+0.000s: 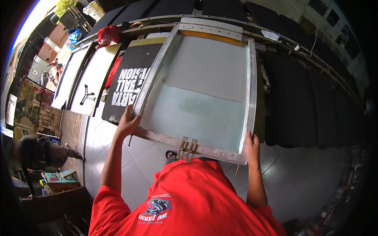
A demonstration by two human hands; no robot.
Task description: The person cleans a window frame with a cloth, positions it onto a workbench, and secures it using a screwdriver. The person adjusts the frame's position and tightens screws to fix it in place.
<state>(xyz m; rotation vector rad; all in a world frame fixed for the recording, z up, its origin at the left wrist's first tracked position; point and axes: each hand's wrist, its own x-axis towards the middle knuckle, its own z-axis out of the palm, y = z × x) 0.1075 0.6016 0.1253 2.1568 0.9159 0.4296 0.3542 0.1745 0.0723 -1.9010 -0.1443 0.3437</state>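
A large screen-printing frame (250,90) with pale metal sides lies tilted in front of me, its near edge close to my red shirt. Its pale greenish mesh (193,120) shows a grey rectangle in the far half. My left hand (129,122) is closed around the near left corner. At the near right corner, my right hand (252,146) grips the side, its fingers partly hidden. A metal bracket (186,149) sits midway along the near edge. Across the far end run an orange-brown strip (210,37) and a pale bar with holes (212,27).
Left of the frame lies a black cloth panel with white lettering (132,78), then a pale board (92,74) bearing a black three-armed piece (87,94). Black panels (289,98) line the right. A red cloth (108,34) lies far left. Another person (43,153) bends at the left.
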